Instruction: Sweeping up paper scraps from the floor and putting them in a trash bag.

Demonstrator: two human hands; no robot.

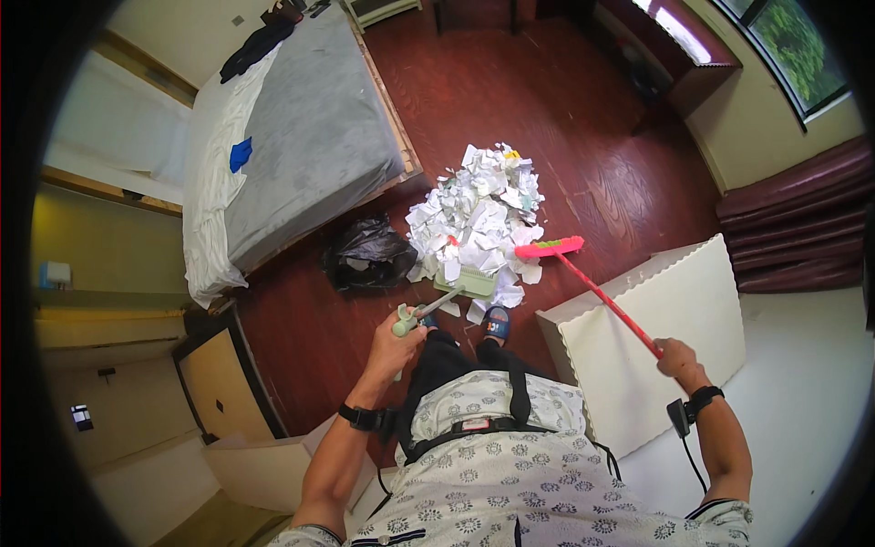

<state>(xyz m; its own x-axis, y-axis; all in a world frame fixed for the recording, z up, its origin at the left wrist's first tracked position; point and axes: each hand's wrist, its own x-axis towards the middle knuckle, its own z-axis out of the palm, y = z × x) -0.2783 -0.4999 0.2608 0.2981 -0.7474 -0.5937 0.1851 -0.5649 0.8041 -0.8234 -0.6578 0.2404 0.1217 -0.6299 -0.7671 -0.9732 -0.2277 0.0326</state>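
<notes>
My left hand (396,337) is closed round the handle of a pale green dustpan (476,283). The pan lies at the near edge of a large heap of torn white paper (474,205), just ahead of my feet. In my right hand (679,358) is the red handle of a broom (606,299), its fingers wrapped round the upper end. The broom's pink-red head (550,247) touches the right side of the heap. Whether paper lies inside the pan is hard to tell.
A black plastic bag (367,252) sits left of the heap, beside a bed (314,137) with a grey cover. A white box-like cabinet (658,342) with a wavy edge stands close on my right. Dark red curtains (797,219) hang at the far right, over the red-brown wood floor (602,137).
</notes>
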